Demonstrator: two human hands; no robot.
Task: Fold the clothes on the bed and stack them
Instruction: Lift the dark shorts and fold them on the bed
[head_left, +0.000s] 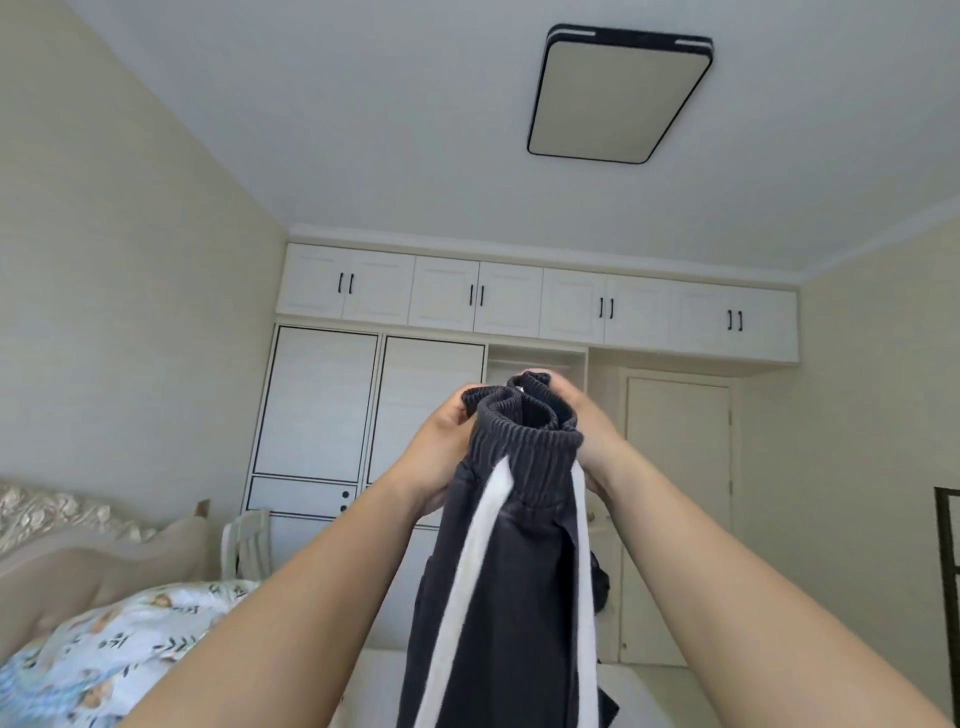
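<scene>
Up at chest height, in front of the wardrobe, hung the dark trousers (519, 597), a charcoal pair with a white stripe down each side seam. Their ribbed elastic waistband (524, 441) was bunched together at the top, and the legs dropped straight down out of view, so I could not tell whether the hems touched the bed. The left hand (441, 452) had its grip clamped on the waistband's left side, and the right hand (587, 441) gripped the right side the same way, fingers curled over the rim.

From where things stood, I judged this garment was only at the start of its fold: lifted and gathered at the waist, perhaps with the legs brought side by side, but not yet laid flat or doubled over. No folded stack showed anywhere in view, so I could not say how much of the pile was done.

Lower left lay the bed (104, 654) with its floral cover, a carved headboard (62, 514) behind it. The white wardrobe (374, 405) filled the far wall, and a square ceiling lamp (618, 93) sat overhead.
</scene>
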